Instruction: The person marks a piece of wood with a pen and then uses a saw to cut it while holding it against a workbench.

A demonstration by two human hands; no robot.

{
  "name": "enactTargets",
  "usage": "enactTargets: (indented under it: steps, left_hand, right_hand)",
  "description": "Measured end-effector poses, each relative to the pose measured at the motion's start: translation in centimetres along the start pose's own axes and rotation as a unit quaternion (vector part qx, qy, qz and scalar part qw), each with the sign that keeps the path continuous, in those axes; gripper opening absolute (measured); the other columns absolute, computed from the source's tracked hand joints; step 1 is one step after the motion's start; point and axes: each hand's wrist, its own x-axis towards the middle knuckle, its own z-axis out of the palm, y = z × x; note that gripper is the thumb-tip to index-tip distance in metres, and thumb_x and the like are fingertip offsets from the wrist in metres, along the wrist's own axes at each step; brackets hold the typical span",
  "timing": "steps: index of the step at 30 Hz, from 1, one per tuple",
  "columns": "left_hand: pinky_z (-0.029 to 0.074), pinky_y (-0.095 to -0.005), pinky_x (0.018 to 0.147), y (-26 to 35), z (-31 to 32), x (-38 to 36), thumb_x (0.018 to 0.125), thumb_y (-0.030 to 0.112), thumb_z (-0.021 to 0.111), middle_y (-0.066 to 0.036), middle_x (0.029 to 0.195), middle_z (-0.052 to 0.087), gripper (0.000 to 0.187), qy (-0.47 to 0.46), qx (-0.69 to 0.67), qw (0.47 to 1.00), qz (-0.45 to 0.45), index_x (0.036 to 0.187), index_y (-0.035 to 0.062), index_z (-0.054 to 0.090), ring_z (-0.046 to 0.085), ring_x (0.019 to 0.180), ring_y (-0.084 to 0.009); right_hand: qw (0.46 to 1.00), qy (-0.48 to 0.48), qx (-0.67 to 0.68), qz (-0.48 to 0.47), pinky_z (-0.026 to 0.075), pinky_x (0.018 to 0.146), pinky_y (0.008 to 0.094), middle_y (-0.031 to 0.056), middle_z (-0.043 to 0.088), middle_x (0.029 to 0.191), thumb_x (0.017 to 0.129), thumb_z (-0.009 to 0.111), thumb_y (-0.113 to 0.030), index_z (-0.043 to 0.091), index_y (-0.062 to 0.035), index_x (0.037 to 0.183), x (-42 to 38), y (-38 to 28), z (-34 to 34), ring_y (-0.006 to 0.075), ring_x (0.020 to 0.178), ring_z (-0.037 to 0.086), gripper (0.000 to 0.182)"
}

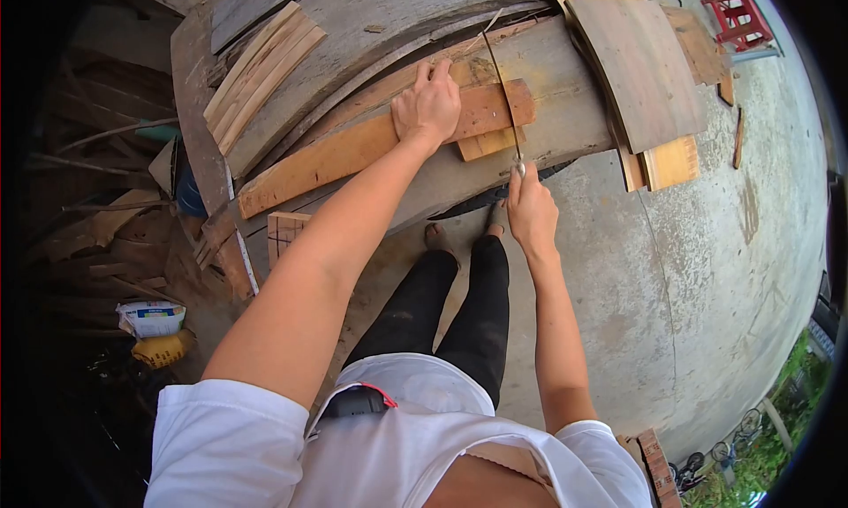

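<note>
A long wooden plank (331, 163) lies slantwise across the grey workbench (579, 110). My left hand (428, 102) grips it from above, its fingers curled over the far edge. My right hand (533, 209) is closed around the handle of a hand saw, low in front of the bench edge. The narrow saw blade (505, 88) points away from me and crosses the plank close to its right end. Beneath that end a smaller wood block (491, 144) sticks out. How deep the blade sits in the wood cannot be made out.
Stacked thin boards (636, 71) overhang the bench at the right. Several light wood strips (265, 75) lie at the back left. Scrap wood (115, 216) and a white bag (152, 318) are on the left. A red plastic stool (738, 20) stands on the concrete floor (707, 269).
</note>
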Motion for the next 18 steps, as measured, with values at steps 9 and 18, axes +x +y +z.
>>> enactTargets:
  steps: [9, 18]
  left_hand:
    - [0.051, -0.0559, 0.083, 0.3, -0.5, 0.0, 0.099, 0.031, 0.042, -0.007, 0.129, 0.058, 0.035, -0.009, 0.005, 1.0, -0.019, 0.13, 0.0225, 0.056, 0.068, 0.094, -0.0416]
    - [0.052, -0.0555, 0.083, 0.1, -0.2, -0.5, 0.099, 0.03, 0.043, -0.009, 0.132, 0.056, 0.034, -0.015, 0.009, 1.0, -0.004, 0.13, 0.0221, 0.056, 0.068, 0.092, -0.042]
  right_hand:
    - [1.0, -0.003, 0.012, 0.023, 0.051, 0.062, 0.0547, 0.0238, 0.067, 0.073, 0.104, 0.045, -0.03, 0.051, -0.0043, 0.104, -5.6, 2.3, 0.1, 0.0457, 0.07, 0.066, 0.027]
    - [1.0, 0.022, 0.003, 0.011, 0.05, 0.065, 0.0558, 0.0237, 0.067, 0.076, 0.105, 0.044, -0.034, 0.05, -0.0065, 0.107, 0.6, -0.3, 0.4, 0.0479, 0.077, 0.064, 0.028]
